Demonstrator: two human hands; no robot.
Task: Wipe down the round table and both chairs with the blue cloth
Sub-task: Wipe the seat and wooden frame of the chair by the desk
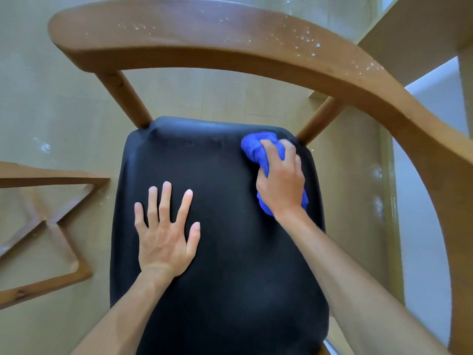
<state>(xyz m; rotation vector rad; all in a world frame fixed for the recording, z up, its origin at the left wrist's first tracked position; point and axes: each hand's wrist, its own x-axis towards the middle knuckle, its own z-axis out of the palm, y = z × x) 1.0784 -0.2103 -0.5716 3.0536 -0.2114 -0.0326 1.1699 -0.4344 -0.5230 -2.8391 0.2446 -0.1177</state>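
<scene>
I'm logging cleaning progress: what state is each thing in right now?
Blue cloth: bunched, on the seat's far right corner.
Right hand: holds the cloth in its grip.
Left hand: flat on the seat, fingers spread.
Black seat: bare.
Wooden backrest: white specks on it.

Home dining area prob., wooden chair w/ black padded seat, pale wood-look floor
</scene>
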